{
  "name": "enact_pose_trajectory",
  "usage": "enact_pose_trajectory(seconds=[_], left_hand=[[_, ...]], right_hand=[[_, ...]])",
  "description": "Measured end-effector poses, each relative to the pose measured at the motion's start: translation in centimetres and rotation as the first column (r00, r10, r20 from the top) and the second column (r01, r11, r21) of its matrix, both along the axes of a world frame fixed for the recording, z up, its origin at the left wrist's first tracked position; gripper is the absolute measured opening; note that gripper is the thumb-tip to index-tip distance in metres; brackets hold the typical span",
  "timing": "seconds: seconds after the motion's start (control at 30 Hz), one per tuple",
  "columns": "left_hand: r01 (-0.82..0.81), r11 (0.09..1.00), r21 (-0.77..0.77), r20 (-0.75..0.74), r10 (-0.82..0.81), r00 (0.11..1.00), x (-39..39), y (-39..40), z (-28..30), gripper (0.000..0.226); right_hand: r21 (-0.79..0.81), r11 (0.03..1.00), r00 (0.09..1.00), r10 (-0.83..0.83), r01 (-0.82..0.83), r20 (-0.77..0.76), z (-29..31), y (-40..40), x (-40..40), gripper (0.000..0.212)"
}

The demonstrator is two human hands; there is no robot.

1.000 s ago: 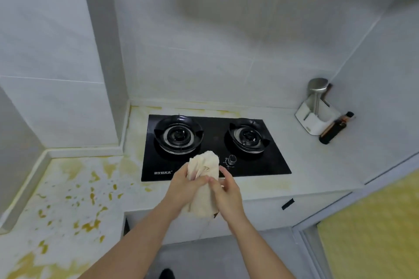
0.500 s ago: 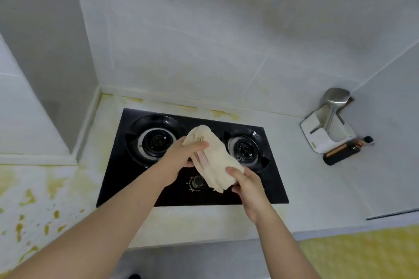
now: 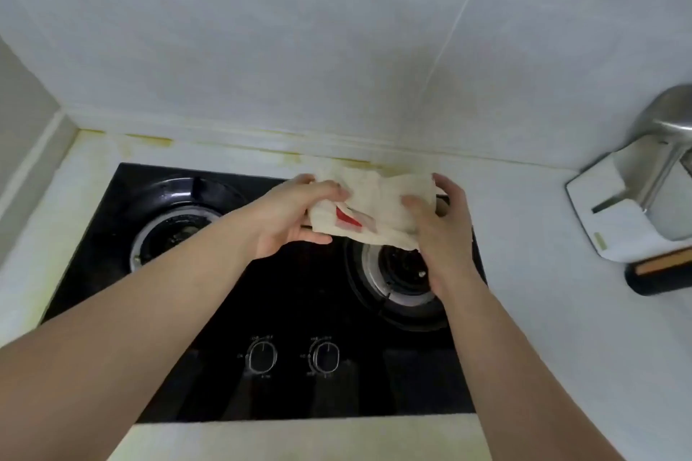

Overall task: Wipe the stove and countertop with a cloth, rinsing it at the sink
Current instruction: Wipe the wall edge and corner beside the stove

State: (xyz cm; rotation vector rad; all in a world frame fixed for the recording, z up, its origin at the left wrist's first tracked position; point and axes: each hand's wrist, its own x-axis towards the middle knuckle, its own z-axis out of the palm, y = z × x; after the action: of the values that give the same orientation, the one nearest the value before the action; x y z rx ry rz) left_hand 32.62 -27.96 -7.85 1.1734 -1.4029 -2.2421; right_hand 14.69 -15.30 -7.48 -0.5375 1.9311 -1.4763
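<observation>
Cream cloth (image 3: 378, 208), red-marked, stretched flat above black stove (image 3: 299, 311).

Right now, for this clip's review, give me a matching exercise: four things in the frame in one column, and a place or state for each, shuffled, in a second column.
Things:
1. cloth
2. left burner
3. two control knobs
4. dark bottle

Places or states:
A. lying on the countertop at the far right
B. held up between the left hand and the right hand
C. at the front edge of the black stove
D. uncovered, under the left forearm's far side

Pairs: 1-B, 2-D, 3-C, 4-A
</observation>
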Motion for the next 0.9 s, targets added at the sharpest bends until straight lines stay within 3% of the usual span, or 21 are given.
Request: enact_pose_trajectory(seconds=[0.1, 0.3, 0.37, 0.53, 0.77, 0.9], left_hand=[[-0.082, 0.997, -0.007, 0.032, 0.082, 0.996, -4.6, -0.8, -1.9, 0.075], [-0.211, 0.973, -0.091, 0.106, 0.220, 0.970, -12.7, -2.1, -4.6, 0.058], [-0.159, 0.966, -0.202, 0.122, 0.186, 0.975, -14.5, -4.5, -4.7, 0.060], [-0.008, 0.957, -0.290, 0.189, 0.066, 0.980, -18.0, -8.2, -5.1, 0.058], [0.014, 0.944, -0.330, 0.195, 0.053, 0.979, -18.8, -7.9, -6.8, 0.061], [-0.034, 0.956, -0.293, 0.105, 0.067, 0.992, -20.2, -6.7, -7.0, 0.050]], right_hand=[[0.034, 0.999, 0.995, 0.040, -0.038, -0.088, -2.5, -0.9, -4.3, 0.054], [0.077, 0.996, 0.987, 0.049, -0.038, -0.152, -6.1, -3.8, -12.0, 0.044], [0.059, 0.998, 0.992, 0.008, 0.000, -0.124, -6.9, -5.9, -13.2, 0.042], [0.074, 0.995, 0.992, -0.062, 0.070, -0.110, -8.7, -8.5, -16.5, 0.041], [0.125, 0.991, 0.999, -0.047, 0.047, -0.002, -10.5, -8.7, -16.6, 0.063], [0.002, 0.969, 0.946, -0.241, 0.247, 0.216, -11.0, -7.8, -18.2, 0.064]])
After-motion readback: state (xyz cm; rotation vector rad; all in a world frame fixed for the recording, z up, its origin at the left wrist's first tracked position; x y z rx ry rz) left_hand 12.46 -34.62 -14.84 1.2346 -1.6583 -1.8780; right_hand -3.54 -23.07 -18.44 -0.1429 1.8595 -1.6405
